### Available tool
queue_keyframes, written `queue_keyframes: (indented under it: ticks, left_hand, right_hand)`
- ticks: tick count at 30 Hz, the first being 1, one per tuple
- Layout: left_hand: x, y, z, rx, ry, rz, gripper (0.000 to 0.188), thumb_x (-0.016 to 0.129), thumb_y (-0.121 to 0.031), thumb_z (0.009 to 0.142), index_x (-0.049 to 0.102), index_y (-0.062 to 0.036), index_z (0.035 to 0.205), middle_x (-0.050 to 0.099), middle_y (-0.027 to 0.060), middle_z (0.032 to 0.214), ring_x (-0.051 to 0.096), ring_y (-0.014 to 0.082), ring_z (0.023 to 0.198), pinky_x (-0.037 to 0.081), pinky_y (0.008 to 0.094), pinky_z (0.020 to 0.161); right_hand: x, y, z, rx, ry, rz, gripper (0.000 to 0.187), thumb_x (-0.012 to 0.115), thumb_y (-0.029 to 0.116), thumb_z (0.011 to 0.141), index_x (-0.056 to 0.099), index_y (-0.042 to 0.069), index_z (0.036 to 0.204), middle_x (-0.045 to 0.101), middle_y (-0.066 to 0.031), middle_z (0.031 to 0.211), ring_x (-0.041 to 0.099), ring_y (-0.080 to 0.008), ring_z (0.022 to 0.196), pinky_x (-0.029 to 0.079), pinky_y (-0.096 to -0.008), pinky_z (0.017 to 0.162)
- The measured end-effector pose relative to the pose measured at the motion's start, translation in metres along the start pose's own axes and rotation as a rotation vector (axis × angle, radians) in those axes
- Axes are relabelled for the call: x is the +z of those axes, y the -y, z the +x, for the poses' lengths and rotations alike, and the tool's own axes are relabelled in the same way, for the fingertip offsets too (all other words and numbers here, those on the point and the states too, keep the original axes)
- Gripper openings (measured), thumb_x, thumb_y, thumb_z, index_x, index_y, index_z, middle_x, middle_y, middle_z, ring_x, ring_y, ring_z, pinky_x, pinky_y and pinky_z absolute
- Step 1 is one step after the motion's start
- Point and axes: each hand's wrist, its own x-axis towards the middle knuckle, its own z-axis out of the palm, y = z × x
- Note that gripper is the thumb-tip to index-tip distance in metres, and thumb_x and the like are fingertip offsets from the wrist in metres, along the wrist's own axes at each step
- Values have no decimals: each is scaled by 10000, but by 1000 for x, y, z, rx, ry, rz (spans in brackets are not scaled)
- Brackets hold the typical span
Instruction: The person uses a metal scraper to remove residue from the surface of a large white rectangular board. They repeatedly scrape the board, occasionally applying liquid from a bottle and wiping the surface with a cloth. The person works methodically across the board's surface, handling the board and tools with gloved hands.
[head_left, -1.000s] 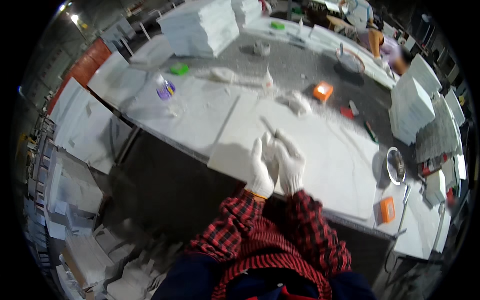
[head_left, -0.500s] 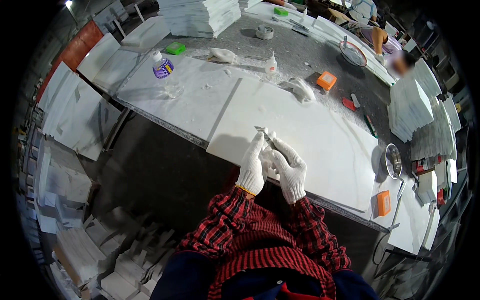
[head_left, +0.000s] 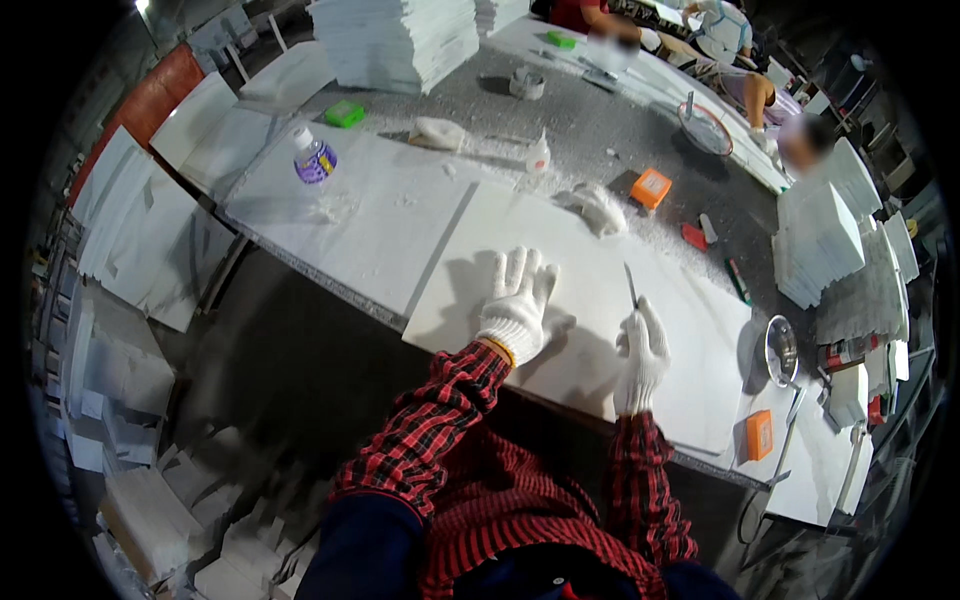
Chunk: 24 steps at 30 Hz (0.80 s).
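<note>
A large white stone slab (head_left: 600, 330) lies on the workbench in front of me. My left hand (head_left: 517, 305), in a white knitted glove, is spread flat over the slab's left part, fingers pointing away from me. To the right, my right hand (head_left: 642, 350), also gloved, is closed around a thin dark metal blade (head_left: 630, 284). The blade's narrow tip points up and away over the slab; its lower end is hidden in the glove. Beyond the slab's far edge lie a crumpled white cloth or glove (head_left: 598, 208) and a small white squeeze bottle (head_left: 538, 155).
A clear bottle with a purple label (head_left: 315, 158) stands at the left. Orange boxes (head_left: 651, 188), a metal bowl (head_left: 781, 350) and a red-rimmed basin (head_left: 706, 130) are about the bench. Tall stacks of white tiles (head_left: 395, 45) flank it. Co-workers (head_left: 765, 95) work at the far right.
My hands were together at the slab's near edge, both at the blade. They have parted: the left lies open on the slab, and the right has moved right with the blade.
</note>
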Motion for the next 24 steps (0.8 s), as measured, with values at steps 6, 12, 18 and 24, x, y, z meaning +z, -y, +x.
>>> queue_keyframes:
  ticks: [6, 12, 18, 24]
  left_hand:
    - [-24, -28, 34, 75, 53, -83, 863, 388, -664, 1030, 250, -84, 1654, 199, 216, 1719, 153, 400, 1593, 53, 558, 1292]
    - [7, -32, 43, 185, -68, -236, 922, 434, -682, 1014, 191, -69, 1659, 182, 233, 1716, 220, 387, 1578, 152, 518, 1292]
    - [8, -65, 42, 1, -359, -1746, 604, 632, -213, 1054, 406, -11, 1577, 506, 133, 1571, 510, 224, 1411, 408, 330, 1175]
    - [-37, -79, 6, -381, -189, -2281, 552, 615, -259, 1072, 458, -1, 1534, 538, 112, 1525, 559, 182, 1334, 437, 322, 1141]
  right_hand:
    - [-27, -7, 7, -21, -88, -1, 388, 651, 66, 998, 644, -66, 1363, 690, -43, 919, 560, -57, 690, 444, -191, 597]
    - [-23, -7, 2, -68, 21, -14, 387, 659, 81, 1001, 641, -63, 1359, 693, -47, 931, 596, -75, 703, 478, -198, 612]
    - [-31, -9, 6, -29, 27, 24, 392, 674, 97, 995, 645, -65, 1351, 700, -59, 927, 611, -87, 705, 488, -206, 615]
    - [-14, 22, -14, 112, 95, 138, 430, 686, 159, 1002, 634, -43, 1378, 711, -46, 948, 636, -98, 739, 491, -212, 646]
